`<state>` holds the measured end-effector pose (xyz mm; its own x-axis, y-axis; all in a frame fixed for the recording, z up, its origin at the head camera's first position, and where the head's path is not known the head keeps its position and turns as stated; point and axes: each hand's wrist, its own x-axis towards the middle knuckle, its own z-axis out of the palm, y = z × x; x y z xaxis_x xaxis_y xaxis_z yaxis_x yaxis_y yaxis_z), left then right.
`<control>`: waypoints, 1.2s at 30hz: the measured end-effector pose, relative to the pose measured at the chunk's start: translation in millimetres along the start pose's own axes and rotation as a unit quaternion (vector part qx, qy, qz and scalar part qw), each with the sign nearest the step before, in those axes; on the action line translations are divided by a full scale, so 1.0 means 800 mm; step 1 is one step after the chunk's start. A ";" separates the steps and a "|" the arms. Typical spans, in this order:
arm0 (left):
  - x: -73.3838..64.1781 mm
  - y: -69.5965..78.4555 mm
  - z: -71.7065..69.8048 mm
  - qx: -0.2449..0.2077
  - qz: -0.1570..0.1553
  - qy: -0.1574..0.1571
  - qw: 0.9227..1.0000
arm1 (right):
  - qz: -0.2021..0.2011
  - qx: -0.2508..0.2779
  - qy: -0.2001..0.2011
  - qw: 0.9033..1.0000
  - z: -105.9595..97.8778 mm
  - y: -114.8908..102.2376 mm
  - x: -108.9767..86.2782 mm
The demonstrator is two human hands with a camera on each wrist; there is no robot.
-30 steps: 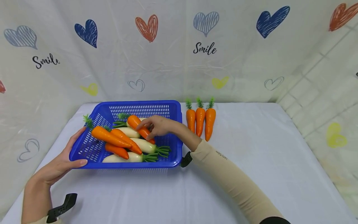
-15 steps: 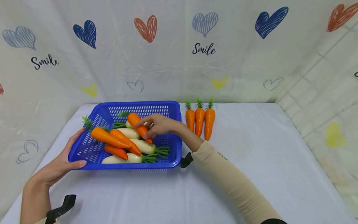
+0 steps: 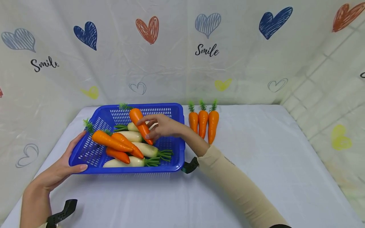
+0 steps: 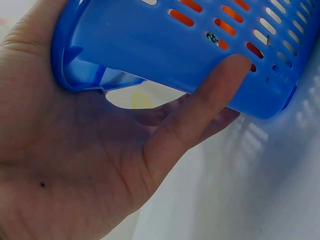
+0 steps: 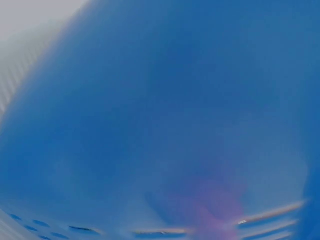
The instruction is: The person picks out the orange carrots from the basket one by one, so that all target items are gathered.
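A blue plastic basket (image 3: 125, 170) stands on the left part of the table, holding several orange carrots and white radishes with green stalks. My left hand (image 3: 60, 166) grips its left end, thumb over the near rim; the left wrist view has the slotted basket wall (image 4: 145, 45) against the palm and fingers. Inside the basket, my right hand (image 3: 165, 126) pinches a carrot (image 3: 136, 116), tilted with its leafy top toward the back left. Beneath it lie radishes (image 3: 146, 148); more carrots (image 3: 109, 140) are piled at the left. Blurred blue basket wall (image 5: 125, 100) fills the right wrist view.
Three carrots (image 3: 203, 123) lie side by side on the table just right of the basket, tops toward the back. A white cloth (image 3: 256, 152) covers the table. Behind hangs a curtain (image 3: 176, 63) printed with hearts.
The carrot in my right hand has risen a little from the radishes, its leafy end now up at the basket's back rim. My left hand keeps its hold on the basket.
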<state>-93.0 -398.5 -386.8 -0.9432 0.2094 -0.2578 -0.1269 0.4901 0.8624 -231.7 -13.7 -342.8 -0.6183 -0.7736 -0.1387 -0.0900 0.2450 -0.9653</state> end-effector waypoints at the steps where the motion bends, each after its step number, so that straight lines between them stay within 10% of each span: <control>1: 0.000 0.000 0.000 0.001 -0.001 0.000 1.000 | -0.006 0.007 0.003 1.000 0.001 -0.001 -0.002; 36: 0.002 -0.006 -0.002 0.010 0.000 -0.002 1.000 | -0.126 -0.051 0.128 0.982 -0.027 0.005 -0.054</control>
<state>-94.3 -401.9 -390.8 -0.9421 0.2130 -0.2590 -0.1200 0.5070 0.8535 -222.2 32.8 -336.2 -0.7413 -0.6479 0.1754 -0.3355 0.1313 -0.9328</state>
